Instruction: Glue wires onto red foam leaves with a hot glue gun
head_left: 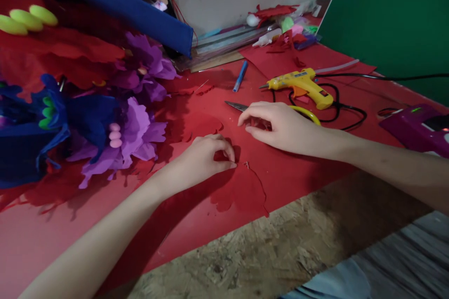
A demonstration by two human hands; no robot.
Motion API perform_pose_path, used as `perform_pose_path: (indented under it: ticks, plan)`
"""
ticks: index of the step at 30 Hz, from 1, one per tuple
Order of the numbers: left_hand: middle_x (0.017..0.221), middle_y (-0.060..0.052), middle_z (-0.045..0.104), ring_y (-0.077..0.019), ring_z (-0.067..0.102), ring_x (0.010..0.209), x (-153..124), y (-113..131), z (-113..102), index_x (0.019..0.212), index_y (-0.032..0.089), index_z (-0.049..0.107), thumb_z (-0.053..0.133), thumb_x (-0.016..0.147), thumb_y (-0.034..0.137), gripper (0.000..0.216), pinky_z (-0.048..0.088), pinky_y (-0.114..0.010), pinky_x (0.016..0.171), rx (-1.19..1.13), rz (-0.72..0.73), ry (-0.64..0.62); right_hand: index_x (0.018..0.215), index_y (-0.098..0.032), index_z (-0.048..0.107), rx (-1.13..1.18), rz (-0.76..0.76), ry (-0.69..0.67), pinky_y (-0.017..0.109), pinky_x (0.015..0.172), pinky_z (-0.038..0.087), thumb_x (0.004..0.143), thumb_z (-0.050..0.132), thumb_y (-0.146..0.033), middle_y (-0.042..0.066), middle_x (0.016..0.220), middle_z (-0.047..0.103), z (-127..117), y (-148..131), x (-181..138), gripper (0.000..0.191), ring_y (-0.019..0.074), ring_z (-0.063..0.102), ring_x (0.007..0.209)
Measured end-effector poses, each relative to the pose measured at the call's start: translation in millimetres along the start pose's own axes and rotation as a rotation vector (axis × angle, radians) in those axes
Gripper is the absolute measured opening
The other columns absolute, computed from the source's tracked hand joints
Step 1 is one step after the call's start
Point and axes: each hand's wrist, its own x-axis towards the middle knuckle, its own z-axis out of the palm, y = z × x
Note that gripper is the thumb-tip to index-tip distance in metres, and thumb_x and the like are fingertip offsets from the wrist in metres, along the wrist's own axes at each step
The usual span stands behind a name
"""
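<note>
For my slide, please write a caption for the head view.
Left hand pinching a thread, right hand at yellow-handled scissors.

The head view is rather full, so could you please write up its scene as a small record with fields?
Surface: red tabletop
Left hand: thumb and a finger pinched together beside a dark thread; too small to tell whether they hold anything
Right hand: fingers curled, over scissors; grip unclear
Glue gun: yellow, lying beyond the right hand
Pen: blue, lying beyond the scissors
Flowers: purple flower and blue flower, at the picture's left
</note>
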Motion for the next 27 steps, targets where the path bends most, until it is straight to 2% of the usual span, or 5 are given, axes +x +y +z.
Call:
perform_pose_path:
  ticks: [7, 12, 17, 22, 27]
  plan:
    - [0.073, 0.002, 0.060, -0.0102, 0.057, 0.070, -17.1, 12.2, -11.1, 0.073, 0.016, 0.055, 0.056, 0.075, 0.025, 0.010, 0.045, -0.022, 0.067, -0.301, -0.128, 0.255, 0.083, -0.017, 0.063, 0.365, 0.132, -0.070, 0.024, 0.061, 0.037, 0.080, 0.043, -0.043, 0.002, 0.078, 0.062, -3.3, -7.9, -2.1, 0.033, 0.0101, 0.053, 0.068]
    - [0.085, -0.001, 0.061, -0.0115, 0.059, 0.079, -20.5, 14.6, -6.2, 0.083, 0.015, 0.053, 0.060, 0.070, 0.023, 0.016, 0.047, -0.023, 0.072, -0.447, -0.144, 0.427, 0.079, -0.020, 0.065, 0.510, 0.163, -0.216, 0.023, 0.059, 0.037, 0.068, 0.058, -0.044, -0.001, 0.074, 0.061, 1.7, -11.4, -5.5, 0.027, 0.0086, 0.052, 0.065]
    - [0.082, 0.000, 0.063, -0.0118, 0.059, 0.077, -19.5, 15.6, -2.7, 0.089, 0.015, 0.058, 0.063, 0.067, 0.025, 0.024, 0.047, -0.023, 0.072, -0.457, -0.162, 0.415, 0.065, -0.016, 0.064, 0.561, 0.216, -0.262, 0.021, 0.047, 0.028, 0.068, 0.059, -0.037, -0.004, 0.054, 0.051, 8.0, -15.6, -5.2, 0.022, 0.0047, 0.039, 0.049]
    - [0.067, 0.003, 0.062, -0.0083, 0.055, 0.061, -19.5, 18.5, -1.1, 0.068, 0.015, 0.061, 0.059, 0.072, 0.027, 0.012, 0.045, -0.019, 0.061, -0.452, -0.151, 0.368, 0.060, -0.016, 0.062, 0.607, 0.290, -0.283, 0.021, 0.048, 0.029, 0.066, 0.062, -0.036, -0.004, 0.053, 0.052, 8.5, -18.0, -7.3, 0.021, 0.0044, 0.040, 0.049]
    - [0.066, 0.004, 0.063, -0.0076, 0.055, 0.059, -20.2, 20.2, -1.3, 0.067, 0.016, 0.060, 0.059, 0.072, 0.025, 0.010, 0.044, -0.017, 0.059, -0.470, -0.166, 0.420, 0.065, -0.017, 0.066, 0.624, 0.328, -0.238, 0.022, 0.053, 0.034, 0.067, 0.061, -0.037, -0.002, 0.059, 0.057, 8.1, -17.5, -10.4, 0.020, 0.0059, 0.045, 0.054]
